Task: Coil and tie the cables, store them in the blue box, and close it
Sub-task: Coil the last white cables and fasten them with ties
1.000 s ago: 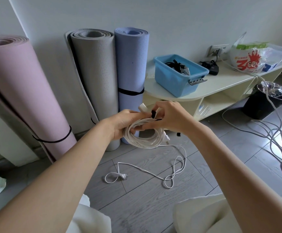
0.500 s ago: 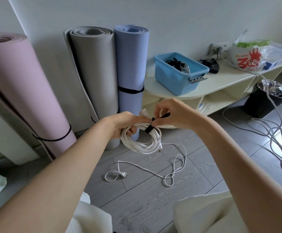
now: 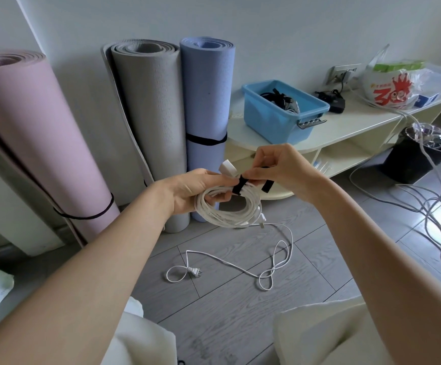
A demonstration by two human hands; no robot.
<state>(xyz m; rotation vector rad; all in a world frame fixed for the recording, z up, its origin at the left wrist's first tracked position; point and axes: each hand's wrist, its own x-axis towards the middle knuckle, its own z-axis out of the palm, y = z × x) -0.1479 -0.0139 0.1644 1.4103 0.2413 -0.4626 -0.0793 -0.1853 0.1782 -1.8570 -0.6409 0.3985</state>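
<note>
**A:** Head view, then. What are you standing over?

**B:** You're looking down at a grey plank floor (image 3: 229,320). A thin white cord (image 3: 243,270) with a two-pin plug lies looped on it, and more grey cables (image 3: 424,206) trail across the floor at your right.

**A:** And your hands?

**B:** Your left hand (image 3: 190,191) is curled round a white cable coil (image 3: 227,209), holding it in the air above the floor. Your right hand (image 3: 282,167) pinches a black strap (image 3: 240,184) that wraps over the top of the coil; the strap's free end hangs beside your fingers.

**A:** Where's the box?

**B:** The blue box (image 3: 274,119) sits open on a low cream shelf unit (image 3: 345,130) beyond your hands, with dark cables already in it. No lid shows on it.

**A:** The rest of the room?

**B:** Three rolled mats lean on the pale wall: pink (image 3: 35,138), grey (image 3: 151,122) and blue (image 3: 206,101). A printed plastic bag (image 3: 395,88) rests at the shelf's far end, a wall socket (image 3: 341,72) behind it, and a black bin (image 3: 419,154) stands on the floor to the right.
</note>
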